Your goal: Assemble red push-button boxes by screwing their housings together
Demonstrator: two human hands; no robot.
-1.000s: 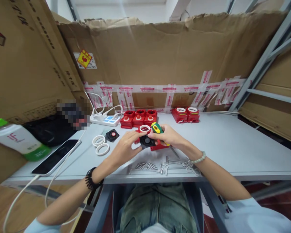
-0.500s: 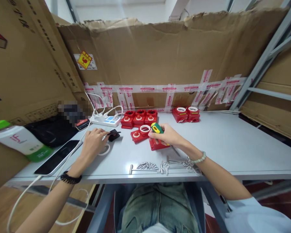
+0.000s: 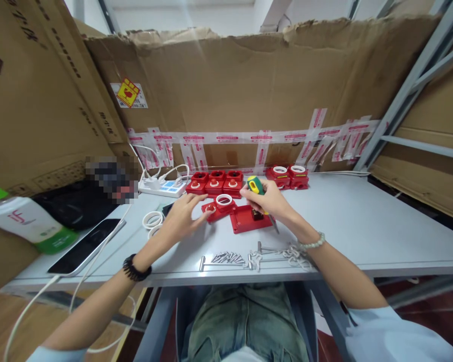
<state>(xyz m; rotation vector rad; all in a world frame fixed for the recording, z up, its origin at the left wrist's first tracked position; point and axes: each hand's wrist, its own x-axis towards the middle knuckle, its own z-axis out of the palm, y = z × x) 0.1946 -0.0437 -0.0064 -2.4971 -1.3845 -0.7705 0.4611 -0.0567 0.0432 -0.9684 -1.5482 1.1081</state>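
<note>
My right hand is closed around a screwdriver with a green and yellow handle, its shaft pointing down toward me. Beneath that hand lies an open red housing with a dark part inside. My left hand has its fingers spread, thumb and fingertips beside a red cover; whether they touch it I cannot tell. On the cover's far end rests a white ring. More white rings lie left of my left hand, near a dark flat piece partly hidden behind it.
Several red boxes stand at the back, with two more red units to the right. Screws and metal T-bars lie at the front edge. A power strip, phone and bottle are on the left.
My left hand has let go of the dark flat piece and moved right to the red cover, its fingers spreading. My right hand has risen slightly with the screwdriver, uncovering more of the housing.
</note>
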